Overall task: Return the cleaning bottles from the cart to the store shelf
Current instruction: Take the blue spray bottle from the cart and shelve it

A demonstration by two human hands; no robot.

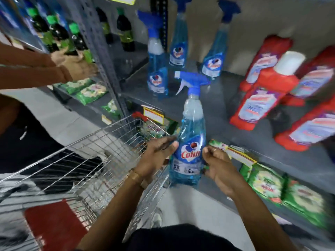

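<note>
A blue spray bottle [190, 142] with a blue trigger head stands upright between my two hands, just in front of the grey shelf [213, 113]. My left hand [157, 156] grips its left side and my right hand [217, 165] holds its right side near the label. Three matching blue spray bottles [157, 73] stand on the shelf behind it. The wire cart [87, 160] is at my lower left, its basket showing no bottles.
Red cleaner bottles [262, 87] with white caps fill the shelf's right side. Green packets [290, 192] line the shelf below. At the upper left another person's hands [76, 64] handle dark green-capped bottles [59, 31] on the neighbouring rack.
</note>
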